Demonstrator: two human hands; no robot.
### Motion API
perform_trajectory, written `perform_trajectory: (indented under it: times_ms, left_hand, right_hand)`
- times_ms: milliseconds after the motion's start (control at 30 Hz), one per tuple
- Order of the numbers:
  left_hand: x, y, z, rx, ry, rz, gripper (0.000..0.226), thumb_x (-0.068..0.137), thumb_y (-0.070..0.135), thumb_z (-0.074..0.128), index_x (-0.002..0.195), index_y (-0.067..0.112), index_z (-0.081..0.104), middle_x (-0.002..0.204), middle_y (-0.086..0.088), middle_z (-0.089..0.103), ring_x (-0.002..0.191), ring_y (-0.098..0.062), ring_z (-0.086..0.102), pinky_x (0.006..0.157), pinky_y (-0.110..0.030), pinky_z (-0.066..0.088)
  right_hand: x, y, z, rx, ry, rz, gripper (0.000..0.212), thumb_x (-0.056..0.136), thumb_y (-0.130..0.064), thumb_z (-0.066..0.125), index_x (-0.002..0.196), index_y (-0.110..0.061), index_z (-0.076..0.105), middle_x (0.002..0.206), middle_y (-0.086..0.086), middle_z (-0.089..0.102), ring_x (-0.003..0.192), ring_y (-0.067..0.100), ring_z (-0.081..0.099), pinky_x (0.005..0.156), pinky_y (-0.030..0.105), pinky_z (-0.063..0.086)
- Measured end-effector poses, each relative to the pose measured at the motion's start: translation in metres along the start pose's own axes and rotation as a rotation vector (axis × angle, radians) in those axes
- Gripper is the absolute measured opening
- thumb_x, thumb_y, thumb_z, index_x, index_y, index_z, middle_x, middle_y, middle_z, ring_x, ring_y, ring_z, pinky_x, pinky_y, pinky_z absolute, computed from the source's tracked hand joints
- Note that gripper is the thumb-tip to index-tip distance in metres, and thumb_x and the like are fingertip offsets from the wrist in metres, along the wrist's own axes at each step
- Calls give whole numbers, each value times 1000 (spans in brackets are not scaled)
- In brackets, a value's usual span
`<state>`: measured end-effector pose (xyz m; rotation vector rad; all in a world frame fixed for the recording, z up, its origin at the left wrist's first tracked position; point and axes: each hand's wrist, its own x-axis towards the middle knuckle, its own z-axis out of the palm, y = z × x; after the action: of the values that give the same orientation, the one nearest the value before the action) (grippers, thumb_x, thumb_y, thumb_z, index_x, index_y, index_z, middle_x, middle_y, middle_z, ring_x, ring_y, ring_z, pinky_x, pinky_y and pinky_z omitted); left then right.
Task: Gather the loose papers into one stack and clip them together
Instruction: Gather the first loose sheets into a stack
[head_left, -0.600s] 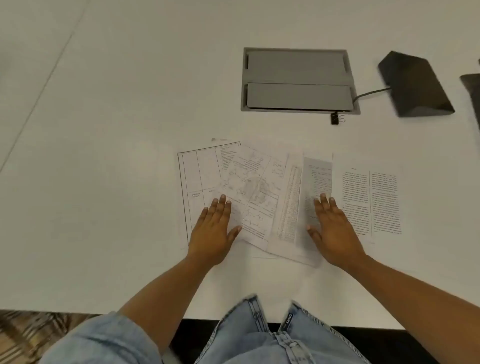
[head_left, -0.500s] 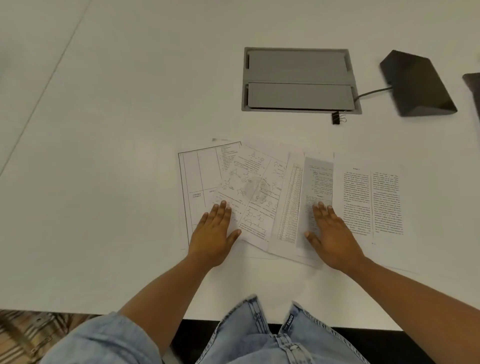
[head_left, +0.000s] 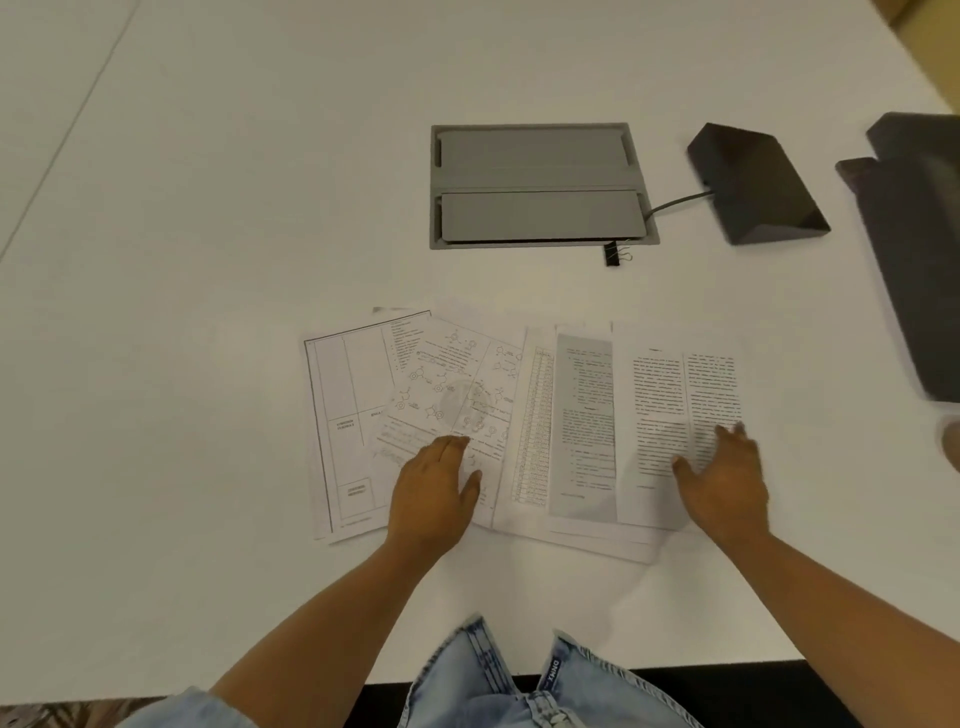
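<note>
— While the left hand stayed flat on the sheet of chemical drawings, where did the right hand go?

— It slid out toward three o'clock. Half a second earlier it lay on the narrow grey-toned page in the middle of the spread; by this moment it rested on the two-column text page at the right end, fingers spread and palm down, gripping nothing.

— And the left?

— Open as well, pressing down without closing on anything, and it held much the same spot as before.

— So the papers weren't stacked?

— No. They lay fanned across the white tabletop, overlapping from the ruled form at nine o'clock to the text page at three o'clock. With one hand near each end of the fan, I'd judge the sweep inward was about to begin, the right-hand page first.

— The clip?

— The small black binder clip sat untouched at twelve o'clock from the papers, just beside the near edge of the grey cable hatch set in the tabletop, well apart from both hands. Clipping was some way off; the sheets needed squaring first.
</note>
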<state>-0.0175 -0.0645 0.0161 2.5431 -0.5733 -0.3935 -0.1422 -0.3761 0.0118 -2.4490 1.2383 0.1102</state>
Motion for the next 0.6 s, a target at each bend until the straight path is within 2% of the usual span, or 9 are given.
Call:
perform_trajectory:
  times_ms: [67, 133, 200, 267, 333, 467, 600]
  left_hand:
    - [4, 21, 9, -152, -19, -28, 46, 96, 30, 59, 138, 12, 51, 135, -4, 60, 118, -20, 59, 100, -31, 46]
    - [9, 44, 15, -343, -36, -115, 41, 95, 28, 61, 133, 13, 55, 123, -2, 64, 100, -13, 62, 89, -27, 52]
    - [15, 61, 24, -445, -33, -203, 38, 94, 27, 63, 128, 12, 58, 112, 1, 64, 92, -9, 61, 84, -26, 54]
    - [22, 75, 34, -507, -86, -295, 43, 92, 29, 65, 131, 12, 56, 111, 3, 62, 94, -11, 61, 83, -24, 52]
    - [28, 85, 43, -523, -147, -368, 52, 91, 33, 67, 136, 12, 50, 119, 0, 60, 104, -15, 61, 89, -27, 51]
    - [40, 102, 51, -571, -152, -482, 55, 91, 29, 68, 137, 10, 46, 128, -5, 58, 113, -23, 60, 88, -28, 50]
    - [50, 109, 55, -635, -188, -605, 53, 90, 30, 68, 135, 13, 46, 114, -3, 62, 105, -24, 64, 91, -39, 57]
  right_hand:
    - [8, 20, -7, -4, -26, 125, 86, 83, -41, 69, 148, -1, 31, 159, 21, 26, 147, 38, 22, 115, 53, 29]
    - [13, 33, -11, 30, -122, 218, 100, 76, -46, 75, 149, -1, 25, 157, 20, 28, 145, 38, 27, 113, 54, 33]
    - [10, 40, -9, 0, -179, 218, 108, 67, -50, 80, 147, -1, 26, 151, 21, 39, 137, 41, 39, 106, 56, 41]
    - [6, 43, -9, -86, -180, 179, 112, 64, -53, 81, 148, -2, 27, 148, 20, 43, 133, 42, 43, 101, 56, 45]
    - [-1, 43, -11, -123, -179, 157, 117, 63, -55, 81, 150, -3, 24, 148, 19, 42, 134, 40, 42, 101, 56, 45]
    - [-18, 43, -10, -141, -205, 118, 122, 59, -59, 81, 151, -7, 21, 148, 16, 40, 131, 37, 41, 99, 51, 44]
    - [-34, 44, -6, -166, -212, 43, 124, 58, -65, 78, 152, -10, 20, 148, 13, 37, 128, 34, 42, 96, 47, 46]
